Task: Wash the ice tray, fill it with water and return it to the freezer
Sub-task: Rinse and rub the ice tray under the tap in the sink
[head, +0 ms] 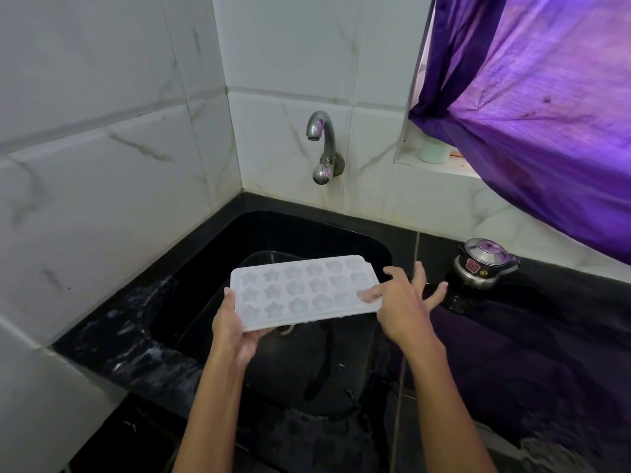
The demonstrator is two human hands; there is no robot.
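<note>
Black stone counter (112,339) borders the dark sink (341,356) nearest us, wet along its edge at 8 o'clock. We record the left hand (235,331) gripping the white ice tray (304,291) by its near left corner, thumb on the top face and fingers curled beneath. The tray sits level above the sink basin, star and flower moulds facing up. The right hand (404,302) is open, fingers spread, with fingertips touching the tray's right end at 3 o'clock of the tray. We note a small steel pressure cooker (485,264) on the counter at 2 o'clock, apart from the tray. Further back, at 12 o'clock, a chrome tap (322,145) projects from the white tiled wall (102,114); no water runs. A purple curtain (546,97) hangs at 1 o'clock.
</note>
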